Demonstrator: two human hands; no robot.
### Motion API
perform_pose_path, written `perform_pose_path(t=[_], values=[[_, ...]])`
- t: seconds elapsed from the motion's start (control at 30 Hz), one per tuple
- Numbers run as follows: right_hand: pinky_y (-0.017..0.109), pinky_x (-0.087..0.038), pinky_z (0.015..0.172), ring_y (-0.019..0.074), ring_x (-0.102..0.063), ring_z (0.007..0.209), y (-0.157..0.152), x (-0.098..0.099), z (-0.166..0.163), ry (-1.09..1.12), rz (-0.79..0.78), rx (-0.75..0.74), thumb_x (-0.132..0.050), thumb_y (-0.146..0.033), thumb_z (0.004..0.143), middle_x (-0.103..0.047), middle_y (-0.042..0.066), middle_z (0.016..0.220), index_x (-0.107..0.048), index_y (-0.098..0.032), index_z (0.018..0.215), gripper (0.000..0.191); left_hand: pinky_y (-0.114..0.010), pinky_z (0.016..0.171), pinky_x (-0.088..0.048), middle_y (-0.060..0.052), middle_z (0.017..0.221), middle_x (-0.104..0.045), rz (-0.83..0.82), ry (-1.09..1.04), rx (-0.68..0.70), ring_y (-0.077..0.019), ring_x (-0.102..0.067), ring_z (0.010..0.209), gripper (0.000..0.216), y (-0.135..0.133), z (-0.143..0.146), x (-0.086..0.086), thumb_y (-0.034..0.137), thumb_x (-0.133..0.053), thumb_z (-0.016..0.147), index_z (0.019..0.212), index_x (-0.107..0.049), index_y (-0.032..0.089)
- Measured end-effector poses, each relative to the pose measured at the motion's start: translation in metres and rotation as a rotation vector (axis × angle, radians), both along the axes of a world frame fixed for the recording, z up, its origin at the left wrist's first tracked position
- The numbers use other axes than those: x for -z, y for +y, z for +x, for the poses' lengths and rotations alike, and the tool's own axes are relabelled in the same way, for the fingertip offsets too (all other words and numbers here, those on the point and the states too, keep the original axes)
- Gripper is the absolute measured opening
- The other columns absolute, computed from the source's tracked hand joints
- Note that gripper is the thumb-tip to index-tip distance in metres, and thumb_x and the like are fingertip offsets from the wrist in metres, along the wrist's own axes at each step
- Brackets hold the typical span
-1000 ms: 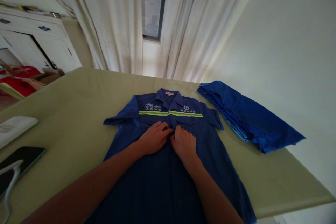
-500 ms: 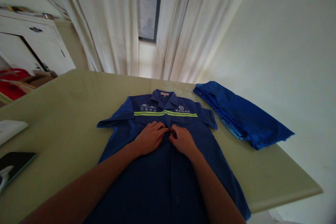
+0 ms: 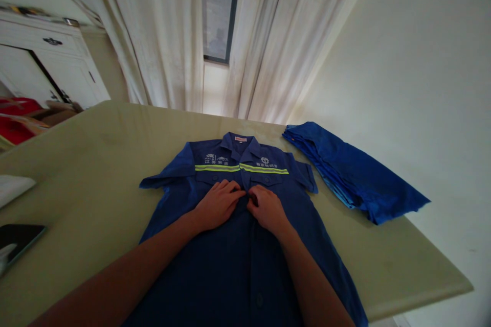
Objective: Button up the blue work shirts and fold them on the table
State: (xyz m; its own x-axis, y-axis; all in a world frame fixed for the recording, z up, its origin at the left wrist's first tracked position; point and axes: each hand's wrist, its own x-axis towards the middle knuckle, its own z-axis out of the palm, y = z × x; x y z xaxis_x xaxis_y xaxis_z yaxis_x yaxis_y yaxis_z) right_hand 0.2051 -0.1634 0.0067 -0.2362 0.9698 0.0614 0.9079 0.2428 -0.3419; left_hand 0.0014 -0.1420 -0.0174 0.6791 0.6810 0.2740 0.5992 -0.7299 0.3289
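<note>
**A:** On the pale green table (image 3: 95, 163), what lies under the hands?

**B:** One dark blue work shirt (image 3: 238, 245), spread flat and front up, collar pointing away from the person, a yellow reflective stripe across the chest. The left hand (image 3: 217, 204) and the right hand (image 3: 266, 208) rest side by side on the middle front strip, just below the two chest pockets, nearly touching each other.

**A:** And the fingers?

**B:** Curled narrow, tips pinched in at the placket. They seem to grip the cloth edge or a button there, though the button itself is too small to make out.

**A:** What could go wrong?

**B:** I judge the placket edges could slip out of line under that pinch, leaving a pucker or a button in the wrong hole. The forearms also lie on the lower shirt, so a drag could rumple it.

**A:** Count things for me.

**B:** Two hands, one shirt, and one folded brighter blue cloth (image 3: 353, 173) at the right, just beside the shirt's sleeve. At the left edge, one dark flat tablet-like thing (image 3: 17, 237) and one white thing (image 3: 11, 186).
</note>
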Motion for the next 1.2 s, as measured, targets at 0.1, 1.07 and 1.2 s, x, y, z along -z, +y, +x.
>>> perform_pose_path(t=[0.1, 1.07, 1.2], values=[[0.024, -0.034, 0.070, 0.0132, -0.055, 0.079, -0.001, -0.001, 0.002, -0.010, -0.019, -0.053, -0.058, -0.015, 0.090, -0.061, 0.000, 0.089, -0.063, -0.019, 0.090, 0.006, -0.040, 0.091, -0.044, -0.007, 0.122, -0.060, -0.015, -0.005, 0.002, -0.0240, -0.052, 0.107, 0.038, 0.000, 0.000, -0.001, 0.017, -0.046, 0.099, 0.133, -0.062, 0.027], [0.023, -0.042, 0.076, 0.0136, -0.061, 0.088, -0.002, -0.001, 0.000, 0.089, -0.030, 0.020, -0.057, -0.016, 0.093, -0.065, 0.001, 0.101, -0.065, -0.021, 0.102, 0.014, -0.040, 0.093, -0.044, -0.006, 0.120, -0.062, -0.046, -0.046, -0.023, -0.0234, -0.053, 0.107, 0.041, 0.003, 0.000, 0.002, 0.016, -0.047, 0.098, 0.134, -0.063, 0.028], [0.024, -0.037, 0.070, 0.0133, -0.058, 0.078, -0.002, 0.001, -0.003, 0.088, -0.009, 0.054, -0.063, -0.023, 0.089, -0.063, -0.001, 0.090, -0.066, -0.021, 0.094, 0.006, -0.040, 0.093, -0.045, -0.007, 0.119, -0.063, -0.030, -0.044, -0.028, -0.0238, -0.053, 0.107, 0.038, 0.002, 0.002, 0.002, 0.018, -0.047, 0.099, 0.133, -0.063, 0.026]])
